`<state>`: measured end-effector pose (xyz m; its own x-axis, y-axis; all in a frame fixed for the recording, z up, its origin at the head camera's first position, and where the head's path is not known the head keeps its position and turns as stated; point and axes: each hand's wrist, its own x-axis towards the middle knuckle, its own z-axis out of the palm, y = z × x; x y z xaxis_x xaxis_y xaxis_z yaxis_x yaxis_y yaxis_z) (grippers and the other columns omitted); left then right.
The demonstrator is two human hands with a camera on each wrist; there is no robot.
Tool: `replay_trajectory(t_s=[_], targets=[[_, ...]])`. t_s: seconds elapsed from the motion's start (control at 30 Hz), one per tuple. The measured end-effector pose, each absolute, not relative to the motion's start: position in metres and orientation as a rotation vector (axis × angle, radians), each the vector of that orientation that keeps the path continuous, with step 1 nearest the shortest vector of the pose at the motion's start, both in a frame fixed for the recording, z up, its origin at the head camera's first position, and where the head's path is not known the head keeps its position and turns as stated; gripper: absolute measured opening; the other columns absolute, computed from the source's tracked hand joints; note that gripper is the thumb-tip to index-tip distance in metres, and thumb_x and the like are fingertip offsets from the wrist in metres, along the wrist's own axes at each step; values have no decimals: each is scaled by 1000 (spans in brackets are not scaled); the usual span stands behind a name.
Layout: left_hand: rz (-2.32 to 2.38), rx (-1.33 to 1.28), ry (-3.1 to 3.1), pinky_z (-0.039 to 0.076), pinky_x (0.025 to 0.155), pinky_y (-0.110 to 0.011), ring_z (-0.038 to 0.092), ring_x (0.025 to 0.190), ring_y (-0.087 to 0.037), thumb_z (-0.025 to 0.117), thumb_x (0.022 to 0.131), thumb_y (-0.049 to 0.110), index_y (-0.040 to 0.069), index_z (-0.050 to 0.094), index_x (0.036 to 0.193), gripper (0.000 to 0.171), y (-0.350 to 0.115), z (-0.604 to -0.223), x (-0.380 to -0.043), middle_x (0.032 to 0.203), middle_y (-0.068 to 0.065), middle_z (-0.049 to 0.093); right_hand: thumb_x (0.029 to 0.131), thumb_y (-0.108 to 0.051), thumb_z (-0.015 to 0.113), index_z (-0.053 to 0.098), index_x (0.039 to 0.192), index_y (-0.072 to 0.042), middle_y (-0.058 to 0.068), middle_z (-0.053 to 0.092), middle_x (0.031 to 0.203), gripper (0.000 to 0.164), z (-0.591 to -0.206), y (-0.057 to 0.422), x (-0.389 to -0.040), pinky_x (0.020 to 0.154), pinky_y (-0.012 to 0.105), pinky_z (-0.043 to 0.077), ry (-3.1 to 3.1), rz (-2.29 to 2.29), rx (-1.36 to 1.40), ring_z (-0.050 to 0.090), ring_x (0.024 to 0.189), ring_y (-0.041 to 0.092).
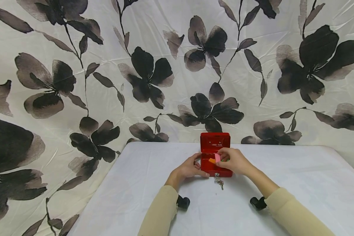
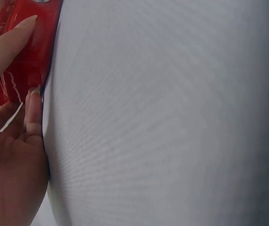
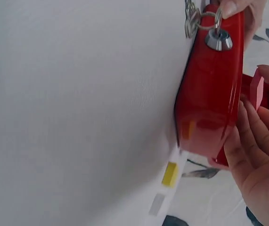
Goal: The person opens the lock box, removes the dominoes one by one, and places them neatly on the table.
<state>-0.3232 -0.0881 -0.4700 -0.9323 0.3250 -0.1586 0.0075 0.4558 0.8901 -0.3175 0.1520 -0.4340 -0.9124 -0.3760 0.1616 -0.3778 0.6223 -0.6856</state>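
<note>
A small red cash box stands on the white table with its lid raised. My left hand grips the box's left side, the thumb along its front and the other fingers at the side wall. Over the open box, my right hand pinches a flat pink block between thumb and fingers. An orange piece shows beside the pink block, and a bit of green shows under the right fingers. Keys hang on a ring from the lock at the box's front. The hands hide part of the box's inside.
White cloth covers the table, and a floral sheet hangs behind its back edge. In the right wrist view, a yellow piece and a pale grey piece appear near the table's edge, beyond the box.
</note>
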Motion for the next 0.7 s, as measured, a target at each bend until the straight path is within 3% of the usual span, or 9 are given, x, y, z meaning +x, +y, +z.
replay_trajectory(t_s=[0.7], targets=[[1480, 267, 2410, 52, 94, -40, 52, 104, -23, 93, 75, 22, 21, 42, 155, 95, -86, -470, -324, 114, -4, 59, 87, -13, 81, 68, 114, 1, 5, 72, 93, 33, -426, 197, -311, 74, 34, 54, -2772, 1125, 702, 64, 84, 20]])
